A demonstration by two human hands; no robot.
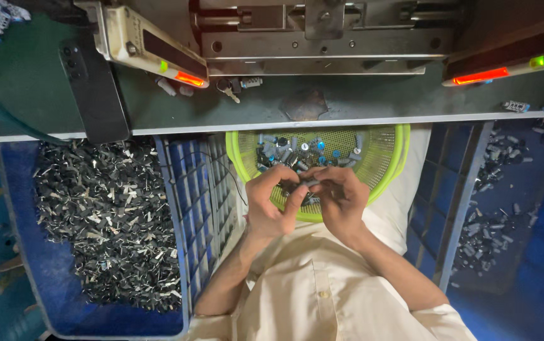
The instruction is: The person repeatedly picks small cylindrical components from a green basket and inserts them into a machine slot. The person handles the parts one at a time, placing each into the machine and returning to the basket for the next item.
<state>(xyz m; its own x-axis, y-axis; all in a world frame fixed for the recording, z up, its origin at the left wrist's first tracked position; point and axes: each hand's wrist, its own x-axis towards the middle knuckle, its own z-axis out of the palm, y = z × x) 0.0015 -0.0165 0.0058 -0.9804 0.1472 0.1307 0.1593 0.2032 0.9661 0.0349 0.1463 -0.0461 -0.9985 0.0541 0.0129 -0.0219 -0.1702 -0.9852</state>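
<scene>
Blue crates (177, 208) flanking green basket (385, 158)

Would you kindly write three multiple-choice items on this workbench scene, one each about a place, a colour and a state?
1. Where are both hands working?
A. Over the round basket
B. Inside the blue crate
C. On the green bench top

2. What colour is the basket?
A. Red
B. Yellow-green
C. White

3. What state are the hands in?
A. Resting flat and apart
B. Close together, fingers pinching small parts
C. Out of sight

Answers:
1 A, the left hand and right hand sit above the basket's mesh.
2 B, its rim and mesh are yellow-green.
3 B, the fingertips meet around a small dark part between them.
</scene>
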